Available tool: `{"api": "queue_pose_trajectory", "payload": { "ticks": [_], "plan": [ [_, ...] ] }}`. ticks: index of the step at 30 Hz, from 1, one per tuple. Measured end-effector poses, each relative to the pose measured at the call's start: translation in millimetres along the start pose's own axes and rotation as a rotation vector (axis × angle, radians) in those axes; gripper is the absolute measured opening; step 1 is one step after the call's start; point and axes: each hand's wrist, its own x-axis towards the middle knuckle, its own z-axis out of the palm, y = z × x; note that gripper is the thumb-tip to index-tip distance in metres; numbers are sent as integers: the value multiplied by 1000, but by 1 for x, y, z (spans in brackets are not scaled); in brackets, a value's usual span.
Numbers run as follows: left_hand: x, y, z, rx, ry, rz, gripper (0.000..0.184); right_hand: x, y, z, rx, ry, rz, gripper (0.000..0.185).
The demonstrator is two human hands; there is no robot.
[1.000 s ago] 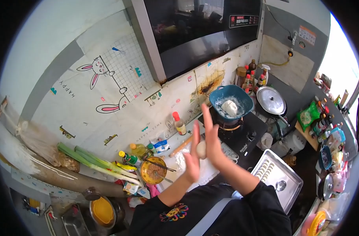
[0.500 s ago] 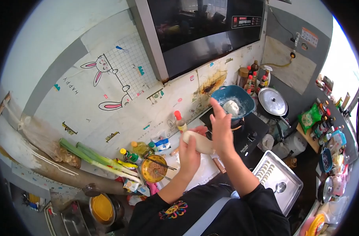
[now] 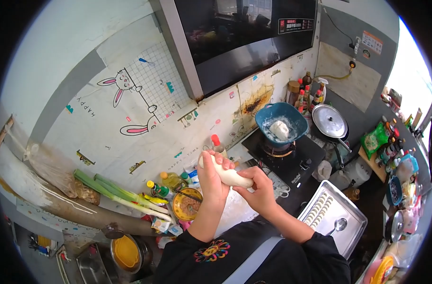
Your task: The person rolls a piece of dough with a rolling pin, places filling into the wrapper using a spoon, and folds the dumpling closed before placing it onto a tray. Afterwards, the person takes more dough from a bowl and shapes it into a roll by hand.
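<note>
A thick, pale roll of dough point(image 3: 229, 177) is held up in front of my chest, above the white work surface. My left hand point(image 3: 213, 182) wraps around its upper left end. At the lower right end, my right hand point(image 3: 258, 188) grips it between thumb and fingers. Beneath the hands lies a floury white board point(image 3: 237, 209), partly covered by my arms. Left of my left hand is a yellow bowl point(image 3: 179, 208) of minced filling. A second lump of dough point(image 3: 279, 129) rests in the blue basin point(image 3: 271, 110) on the stove.
A metal tray point(image 3: 354, 222) at the right carries rows of small dumplings point(image 3: 318, 210) and a spoon point(image 3: 340, 224). Leeks point(image 3: 126, 198) lie at the left. A red-capped bottle point(image 3: 218, 144) stands near the wall, and a lidded pan point(image 3: 329, 121) sits behind the black stove point(image 3: 296, 158).
My right hand, raised upright with spread fingers before, has come down and closed on the dough's right end. The dough has shifted slightly left, and my left hand has moved with it.
</note>
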Motion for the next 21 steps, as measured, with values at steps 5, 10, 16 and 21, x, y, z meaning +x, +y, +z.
{"api": "queue_pose_trajectory", "payload": {
  "ticks": [5, 10, 16, 21],
  "plan": [
    [-2, -3, 8, 14, -77, 30, 21, 11, -18, -15, 895, -157, 452, 56],
    [-5, -8, -24, 232, -185, 29, 13, 15, -7, -14, 685, 204, 350, 34],
    [6, -11, -6, 526, -450, 51, 69, 34, -23, -5, -33, 58, -77, 34],
    [-21, -26, 12, 782, -503, 163, 80, 38, -5, 4, 122, 39, -72, 74]
  ]
}}
